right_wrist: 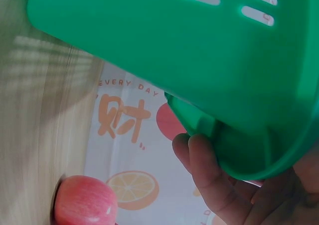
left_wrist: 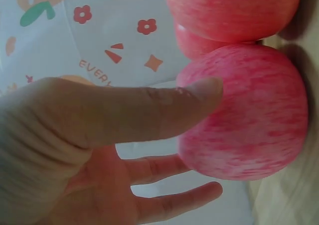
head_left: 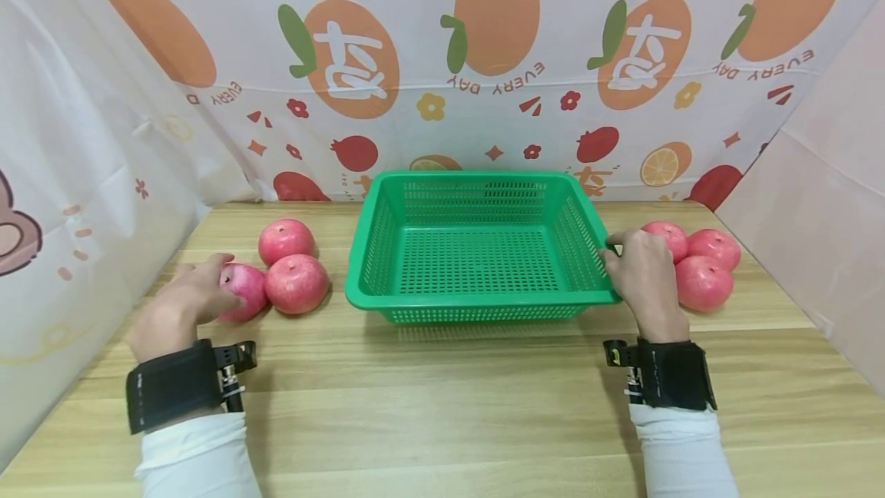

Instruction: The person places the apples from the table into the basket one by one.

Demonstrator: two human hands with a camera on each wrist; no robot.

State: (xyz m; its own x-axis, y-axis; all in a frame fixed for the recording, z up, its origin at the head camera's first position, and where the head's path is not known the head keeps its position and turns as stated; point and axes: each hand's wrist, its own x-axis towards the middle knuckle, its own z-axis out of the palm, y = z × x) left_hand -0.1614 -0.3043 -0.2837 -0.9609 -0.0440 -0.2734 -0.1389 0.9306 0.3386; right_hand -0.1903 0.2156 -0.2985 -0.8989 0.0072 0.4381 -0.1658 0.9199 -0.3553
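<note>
My left hand [head_left: 181, 300] is at the leftmost pink-red apple [head_left: 247, 288], its thumb on the near side and fingers on the far side. In the left wrist view the thumb [left_wrist: 164, 108] lies across that apple [left_wrist: 249, 120] and the fingers are fairly straight; whether they press on it is unclear. Two more apples [head_left: 297, 283] sit against it. My right hand [head_left: 644, 275] grips the right rim of a green plastic basket [head_left: 477, 300], fingers curled under the edge in the right wrist view. Nothing lies inside the basket.
Three apples [head_left: 705, 283] cluster just right of my right hand on the wooden table [head_left: 442, 406]. A white fruit-printed cloth [head_left: 429, 129] hangs behind the basket, and pale cloths close off both sides.
</note>
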